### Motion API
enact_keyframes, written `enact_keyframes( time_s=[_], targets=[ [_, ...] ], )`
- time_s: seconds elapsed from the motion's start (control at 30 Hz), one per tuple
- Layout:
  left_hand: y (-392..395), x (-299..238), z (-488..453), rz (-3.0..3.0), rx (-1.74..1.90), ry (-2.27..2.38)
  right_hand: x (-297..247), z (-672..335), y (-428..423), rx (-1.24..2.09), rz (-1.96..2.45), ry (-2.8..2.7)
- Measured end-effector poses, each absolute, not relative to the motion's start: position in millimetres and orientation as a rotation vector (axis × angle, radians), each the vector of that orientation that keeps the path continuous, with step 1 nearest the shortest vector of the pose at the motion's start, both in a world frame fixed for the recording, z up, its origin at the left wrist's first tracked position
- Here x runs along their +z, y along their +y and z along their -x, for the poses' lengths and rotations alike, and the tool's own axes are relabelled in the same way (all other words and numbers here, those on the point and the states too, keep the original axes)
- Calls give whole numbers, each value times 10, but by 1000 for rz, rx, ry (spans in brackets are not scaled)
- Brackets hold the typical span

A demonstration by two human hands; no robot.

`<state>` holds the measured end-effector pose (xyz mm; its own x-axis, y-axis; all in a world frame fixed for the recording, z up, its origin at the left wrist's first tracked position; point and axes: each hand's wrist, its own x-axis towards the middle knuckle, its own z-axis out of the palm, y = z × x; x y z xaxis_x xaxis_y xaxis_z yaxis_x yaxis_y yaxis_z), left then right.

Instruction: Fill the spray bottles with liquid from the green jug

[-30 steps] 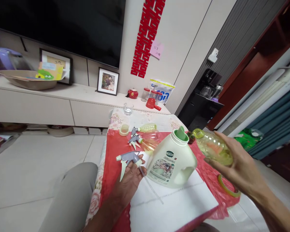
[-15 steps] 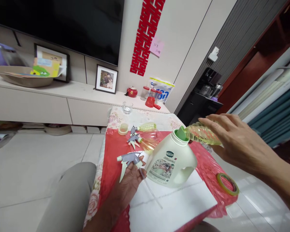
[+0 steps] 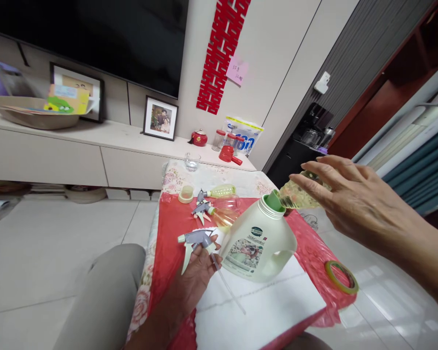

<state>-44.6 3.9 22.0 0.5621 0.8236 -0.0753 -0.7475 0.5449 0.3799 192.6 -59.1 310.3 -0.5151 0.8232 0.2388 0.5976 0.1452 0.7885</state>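
Observation:
My right hand (image 3: 341, 192) grips a ribbed, see-through yellowish bottle (image 3: 301, 192), tipped so that its neck meets the green spout (image 3: 273, 200) of a pale green detergent jug (image 3: 259, 243). The jug stands upright on a white sheet. In my left hand (image 3: 200, 265), closed round its collar, is a grey and white trigger spray head (image 3: 197, 239), its thin dip tube (image 3: 229, 291) slanting down over the sheet. Beyond the jug lie several spray bottles, among them a green one (image 3: 223, 191) and an orange one (image 3: 224, 217).
A pale cap (image 3: 186, 194) sits at the left edge of the red cover (image 3: 164, 243). A roll of tape (image 3: 342, 277) lies on the right side. At the far end stands a glass cup (image 3: 192, 162). Behind is a low cabinet (image 3: 138, 167) holding jars and frames.
My right hand has raised the back end of the yellowish bottle, so it tilts more steeply toward the jug's mouth. My left hand and the spray head have hardly moved.

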Motion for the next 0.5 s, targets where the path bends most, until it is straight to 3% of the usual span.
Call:
enact_keyframes(
  time_s=[0.5],
  targets=[
    [59,206,434,-334,933,314,3166,-1700,-571,1432,-1243,2125]
  ],
)
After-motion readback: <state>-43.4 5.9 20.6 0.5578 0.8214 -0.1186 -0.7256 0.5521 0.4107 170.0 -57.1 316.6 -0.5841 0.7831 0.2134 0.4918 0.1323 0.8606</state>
